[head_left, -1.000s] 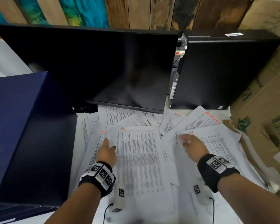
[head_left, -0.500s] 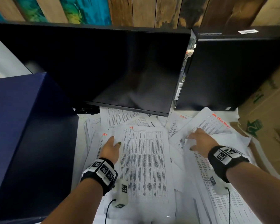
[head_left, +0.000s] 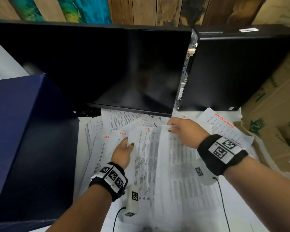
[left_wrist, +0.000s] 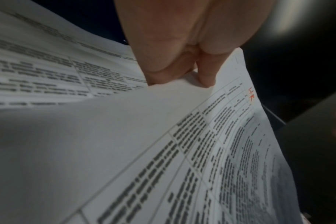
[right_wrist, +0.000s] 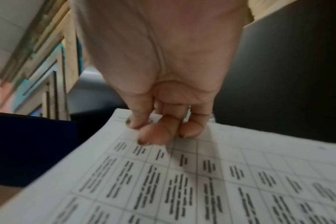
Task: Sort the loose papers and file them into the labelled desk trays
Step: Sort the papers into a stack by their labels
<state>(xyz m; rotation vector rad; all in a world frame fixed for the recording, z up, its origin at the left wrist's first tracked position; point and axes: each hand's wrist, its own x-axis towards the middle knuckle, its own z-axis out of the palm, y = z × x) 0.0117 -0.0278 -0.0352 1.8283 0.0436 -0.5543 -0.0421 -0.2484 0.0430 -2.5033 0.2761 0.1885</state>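
Observation:
Loose printed papers [head_left: 224, 126] with red handwritten marks cover the desk below a monitor. My left hand [head_left: 128, 142] is at the left edge of a table sheet marked "HR" [head_left: 146, 156], thumb on top and fingers tucked under its edge. The left wrist view shows the left hand [left_wrist: 182, 72] pinching that HR sheet [left_wrist: 230, 151]. My right hand [head_left: 172, 127] pinches the top edge of another printed sheet [head_left: 179, 173] and holds it raised over the pile, overlapping the HR sheet's right side. In the right wrist view, the thumb and fingers of the right hand [right_wrist: 155, 130] grip this sheet [right_wrist: 201, 174].
A black monitor [head_left: 124, 69] stands close behind the papers, with a black computer tower [head_left: 233, 69] to its right. A large dark blue box [head_left: 23, 139] borders the papers on the left. Cardboard boxes [head_left: 274, 114] stand along the right.
My right hand has moved left from the right-hand papers, gripped a sheet by its top edge and lifted it over the middle of the pile. My left hand stays at the HR sheet.

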